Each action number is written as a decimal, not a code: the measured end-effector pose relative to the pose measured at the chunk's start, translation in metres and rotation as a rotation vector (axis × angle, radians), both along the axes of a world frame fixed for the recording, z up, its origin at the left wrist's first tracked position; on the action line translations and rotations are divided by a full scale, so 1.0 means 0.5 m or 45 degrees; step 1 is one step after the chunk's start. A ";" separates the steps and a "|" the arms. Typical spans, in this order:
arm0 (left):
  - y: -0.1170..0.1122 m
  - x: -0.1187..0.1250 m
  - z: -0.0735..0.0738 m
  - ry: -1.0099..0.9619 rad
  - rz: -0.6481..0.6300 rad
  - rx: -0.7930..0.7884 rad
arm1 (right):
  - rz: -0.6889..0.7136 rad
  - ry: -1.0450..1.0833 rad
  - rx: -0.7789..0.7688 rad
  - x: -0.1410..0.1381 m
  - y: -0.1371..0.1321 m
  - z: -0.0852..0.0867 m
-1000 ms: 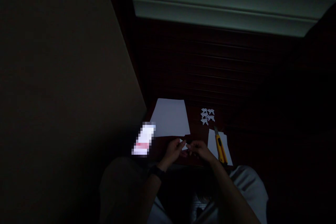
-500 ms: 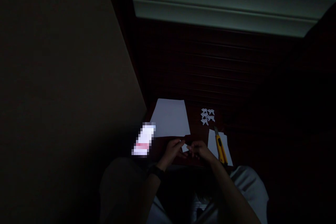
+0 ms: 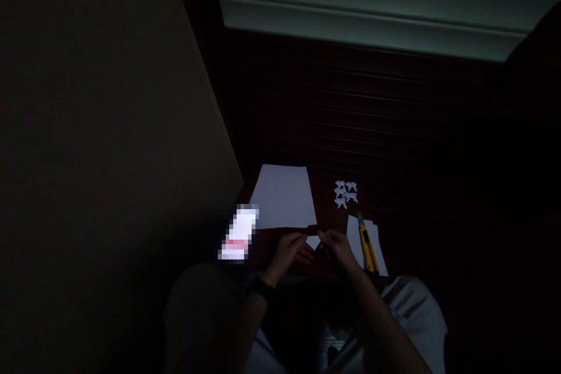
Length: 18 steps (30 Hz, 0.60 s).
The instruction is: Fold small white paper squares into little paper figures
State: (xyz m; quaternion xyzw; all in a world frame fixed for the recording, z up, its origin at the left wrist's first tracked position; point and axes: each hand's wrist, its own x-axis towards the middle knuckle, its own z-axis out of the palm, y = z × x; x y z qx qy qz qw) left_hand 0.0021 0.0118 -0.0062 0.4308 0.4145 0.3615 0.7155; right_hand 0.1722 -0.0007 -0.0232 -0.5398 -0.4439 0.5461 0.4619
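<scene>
The scene is very dark. My left hand (image 3: pixel 289 250) and my right hand (image 3: pixel 337 247) meet low over a dark red table (image 3: pixel 331 219), fingers pinched on a small white piece of paper (image 3: pixel 313 242) held between them. A dark watch (image 3: pixel 260 288) is on my left wrist. A white sheet of paper (image 3: pixel 284 196) lies just beyond my left hand. A yellow utility knife (image 3: pixel 366 245) rests on a smaller white sheet (image 3: pixel 377 245) right beside my right hand.
Several small folded white paper shapes (image 3: pixel 345 193) sit in a cluster behind the knife. A bright blurred rectangle (image 3: pixel 239 232) lies at the table's left edge. A plain wall (image 3: pixel 100 128) is on the left, dark wooden slats (image 3: pixel 350 99) behind the table.
The small paper has turned between my fingers and both hands have shifted slightly up and together. The view has moved a little.
</scene>
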 end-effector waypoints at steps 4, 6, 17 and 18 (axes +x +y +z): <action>-0.002 0.001 -0.001 0.057 -0.089 0.064 | 0.022 0.022 0.003 0.003 0.001 -0.006; -0.002 0.002 -0.005 0.092 -0.107 0.099 | 0.045 -0.006 0.013 0.002 0.001 -0.007; 0.000 0.007 -0.026 0.176 -0.222 0.112 | 0.078 -0.087 0.037 -0.004 -0.002 0.008; -0.001 0.007 -0.028 0.175 -0.232 0.117 | 0.070 -0.089 0.041 -0.004 -0.003 0.008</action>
